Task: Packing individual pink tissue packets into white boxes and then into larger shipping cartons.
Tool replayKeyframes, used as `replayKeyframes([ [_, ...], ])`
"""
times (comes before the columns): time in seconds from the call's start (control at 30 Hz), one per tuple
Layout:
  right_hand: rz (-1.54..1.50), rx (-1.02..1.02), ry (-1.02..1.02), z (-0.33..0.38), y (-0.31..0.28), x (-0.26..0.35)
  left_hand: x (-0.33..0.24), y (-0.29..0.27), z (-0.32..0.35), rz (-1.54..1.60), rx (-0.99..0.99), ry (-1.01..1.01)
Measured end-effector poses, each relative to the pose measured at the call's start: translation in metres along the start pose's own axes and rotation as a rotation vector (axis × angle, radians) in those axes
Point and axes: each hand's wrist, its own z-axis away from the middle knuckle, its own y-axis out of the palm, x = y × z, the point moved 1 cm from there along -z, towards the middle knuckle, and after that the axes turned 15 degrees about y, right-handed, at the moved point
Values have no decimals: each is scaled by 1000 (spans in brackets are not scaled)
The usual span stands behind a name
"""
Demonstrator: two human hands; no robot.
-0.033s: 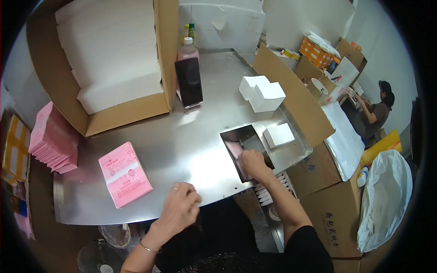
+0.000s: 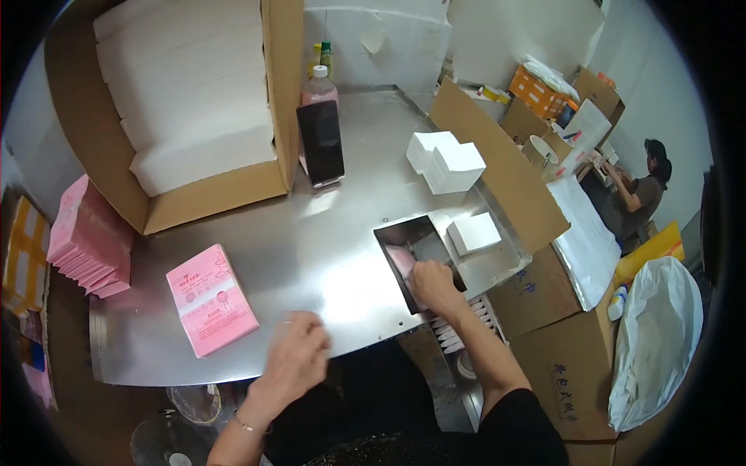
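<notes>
**Right hand in the metal slot, left hand blurred at the surface edge**

At the far left, a slanted pile of pink packets (image 2: 87,237) leans beside the steel surface (image 2: 311,248). Behind it a large open cardboard box (image 2: 93,132) lies on its side, filled with white stacked sheets (image 2: 186,101). Nearer the front edge, a single pink packet stack (image 2: 211,299) lies flat on the surface, well apart from both hands.

The left hand (image 2: 294,363) hovers at the front edge of the surface; it is blurred, its fingers loosely curled, and whether its grip pinches anything I cannot tell.

Toward the middle, a dark phone (image 2: 320,142) stands tilted against a bottle with pink liquid (image 2: 318,87), just beside the box wall.

Right of centre, a rectangular metal slot (image 2: 404,233) is sunk into the surface. A pink packet (image 2: 400,259) lies inside it, and the right hand (image 2: 432,284) presses down on it, fingers together over the packet's near end; the grip looks closed on it, palm down.

Beyond the slot, a small white box (image 2: 474,232) sits on a metal plate, and two more white boxes (image 2: 447,161) stand farther back. A cardboard flap (image 2: 497,167) borders the surface on the right. At the far right, another person (image 2: 641,190) works at a cluttered bench, and a white plastic bag (image 2: 657,342) hangs low.
</notes>
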Motion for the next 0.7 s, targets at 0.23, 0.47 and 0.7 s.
replayKeyframes([
  [0.23, 32, -648, 208, -6, -39, -51, 24, -98, 31, -815, -250, -292],
  [0.47, -123, -685, 142, -15, -33, -71, 31, -88, 18, -458, -213, -247],
  [0.7, -442, -724, -152, 9, -33, -29, -8, 49, -54, -119, -14, 197],
])
